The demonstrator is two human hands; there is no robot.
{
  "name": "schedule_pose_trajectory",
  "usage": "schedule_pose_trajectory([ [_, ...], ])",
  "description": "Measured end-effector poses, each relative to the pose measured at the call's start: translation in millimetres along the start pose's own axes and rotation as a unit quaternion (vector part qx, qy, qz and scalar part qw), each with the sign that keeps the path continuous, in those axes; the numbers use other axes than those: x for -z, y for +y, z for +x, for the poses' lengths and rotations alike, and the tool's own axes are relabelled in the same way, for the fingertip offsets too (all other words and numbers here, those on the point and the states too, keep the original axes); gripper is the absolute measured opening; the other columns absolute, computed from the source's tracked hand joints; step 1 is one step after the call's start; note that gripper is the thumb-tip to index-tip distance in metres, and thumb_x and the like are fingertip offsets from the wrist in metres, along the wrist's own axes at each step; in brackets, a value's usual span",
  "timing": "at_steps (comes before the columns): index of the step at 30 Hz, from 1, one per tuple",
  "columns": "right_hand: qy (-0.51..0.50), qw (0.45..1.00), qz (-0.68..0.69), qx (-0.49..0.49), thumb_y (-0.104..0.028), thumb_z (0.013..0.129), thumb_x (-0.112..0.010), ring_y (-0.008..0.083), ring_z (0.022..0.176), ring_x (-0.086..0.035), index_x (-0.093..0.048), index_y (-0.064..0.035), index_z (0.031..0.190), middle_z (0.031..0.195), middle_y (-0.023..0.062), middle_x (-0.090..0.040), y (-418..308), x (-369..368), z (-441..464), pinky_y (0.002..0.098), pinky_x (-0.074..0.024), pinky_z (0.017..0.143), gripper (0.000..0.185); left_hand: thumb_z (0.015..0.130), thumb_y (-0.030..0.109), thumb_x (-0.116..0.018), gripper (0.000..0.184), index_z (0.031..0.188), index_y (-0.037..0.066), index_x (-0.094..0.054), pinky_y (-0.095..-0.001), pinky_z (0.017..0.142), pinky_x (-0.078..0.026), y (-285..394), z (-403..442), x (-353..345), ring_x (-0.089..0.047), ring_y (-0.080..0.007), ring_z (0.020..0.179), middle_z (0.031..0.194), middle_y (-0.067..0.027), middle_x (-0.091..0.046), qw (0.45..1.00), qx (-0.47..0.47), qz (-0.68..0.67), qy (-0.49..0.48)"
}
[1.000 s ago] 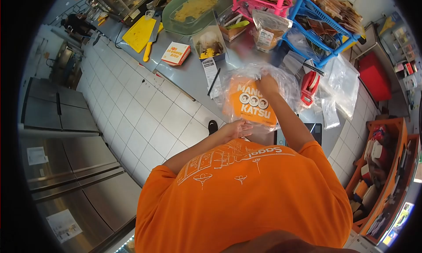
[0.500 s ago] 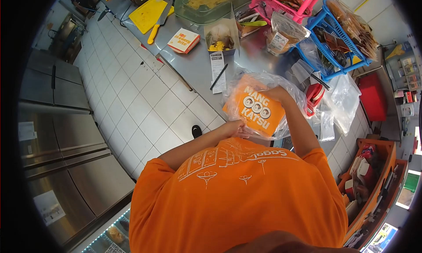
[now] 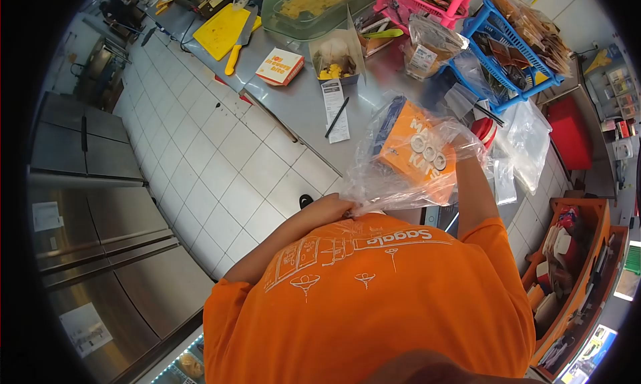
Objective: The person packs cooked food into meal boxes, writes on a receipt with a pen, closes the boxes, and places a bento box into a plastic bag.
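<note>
An orange box [image 3: 405, 134] printed "MANG KATSU", with a dark blue side, sits tilted within a clear plastic bag [image 3: 375, 196] at the counter's near edge. My left hand [image 3: 336, 208] is closed on the bag's near left edge, close to my shirt. At the box's right edge, my right hand [image 3: 465, 149] grips it, its fingers partly veiled by the plastic. Left of the bag lie a printed receipt [image 3: 339, 125] and a black pen [image 3: 337, 116]. Behind them stands an open takeaway box [image 3: 350, 79] with yellow food.
A small closed carton [image 3: 280, 66], a knife [image 3: 233, 59] and a yellow cutting board [image 3: 222, 32] lie on the left of the steel counter [image 3: 294, 99]. Blue [image 3: 517, 104] and pink [image 3: 459, 12] baskets of packets stand right. A red tape dispenser [image 3: 483, 132] is beside the bag.
The orange box has shifted right and turned, showing its dark side. My right hand has moved right to its edge. My left hand has drawn the bag's edge left and down.
</note>
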State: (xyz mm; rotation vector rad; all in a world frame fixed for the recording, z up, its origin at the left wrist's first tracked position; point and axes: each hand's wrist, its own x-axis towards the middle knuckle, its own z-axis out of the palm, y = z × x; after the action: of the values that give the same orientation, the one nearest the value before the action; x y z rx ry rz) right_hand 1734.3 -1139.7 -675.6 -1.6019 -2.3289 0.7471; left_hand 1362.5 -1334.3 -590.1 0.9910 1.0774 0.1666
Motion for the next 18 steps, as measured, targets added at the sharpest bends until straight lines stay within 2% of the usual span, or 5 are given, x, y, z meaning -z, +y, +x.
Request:
schedule_pose_trajectory([
  [5, 0.014, 0.999, -0.013, -0.050, -0.036, 0.085, -0.058, 0.0221, 0.095, -0.061, -0.061, -0.0067, 0.117, 0.110, 0.0154, -0.064, -30.4, -8.7, 5.3, 0.0353, -0.0475, 0.085, 0.043, 0.081, 0.018, -0.062, 0.044, 0.118, -0.004, -0.052, -0.0343, 0.085, -0.046, 34.8, -12.7, -4.6, -0.059, -0.0268, 0.099, 0.110, -0.0163, -0.060, 0.972, -0.112, -0.123, 0.166],
  [7, 0.016, 0.998, -0.021, -0.056, -0.036, 0.085, -0.058, 0.0227, 0.096, -0.061, -0.060, -0.0067, 0.117, 0.110, 0.0156, -0.064, -37.9, -10.0, 5.6, 0.0355, -0.0473, 0.085, 0.044, 0.085, 0.018, -0.058, 0.042, 0.120, -0.003, -0.049, -0.0340, 0.087, -0.046, -15.6, 46.3, 19.6, -0.058, -0.0255, 0.103, 0.113, -0.0155, -0.059, 0.915, -0.254, -0.066, 0.305],
  [9, 0.020, 0.998, -0.028, -0.061, -0.037, 0.085, -0.058, 0.0232, 0.097, -0.061, -0.060, -0.0066, 0.118, 0.110, 0.0157, -0.064, -42.4, -10.6, 4.4, 0.0357, -0.0471, 0.086, 0.044, 0.087, 0.017, -0.054, 0.037, 0.119, -0.002, -0.050, -0.0334, 0.085, -0.047, -3.0, 56.4, 28.7, -0.057, -0.0231, 0.101, 0.110, -0.0136, -0.059, 0.897, -0.275, -0.153, 0.312],
  [11, 0.025, 0.997, -0.037, -0.063, -0.037, 0.085, -0.058, 0.0238, 0.097, -0.060, -0.059, -0.0065, 0.118, 0.110, 0.0159, -0.063, -45.7, -10.4, 2.4, 0.0359, -0.0469, 0.086, 0.045, 0.089, 0.016, -0.049, 0.028, 0.113, 0.001, -0.053, -0.0323, 0.080, -0.048, 22.9, 50.4, 29.7, -0.058, -0.0195, 0.095, 0.103, -0.0108, -0.060, 0.893, -0.166, -0.377, 0.180],
  [18, 0.065, 0.993, -0.072, -0.072, -0.039, 0.084, -0.058, 0.0257, 0.100, -0.059, -0.057, -0.0063, 0.120, 0.111, 0.0165, -0.063, -66.8, -17.8, -29.2, 0.0367, -0.0461, 0.088, 0.048, 0.090, 0.016, -0.047, 0.019, 0.102, 0.004, -0.054, -0.0312, 0.067, -0.046, -2.8, 74.4, 25.6, -0.054, -0.0157, 0.078, 0.084, -0.0045, -0.055, 0.770, -0.205, -0.569, 0.203],
])
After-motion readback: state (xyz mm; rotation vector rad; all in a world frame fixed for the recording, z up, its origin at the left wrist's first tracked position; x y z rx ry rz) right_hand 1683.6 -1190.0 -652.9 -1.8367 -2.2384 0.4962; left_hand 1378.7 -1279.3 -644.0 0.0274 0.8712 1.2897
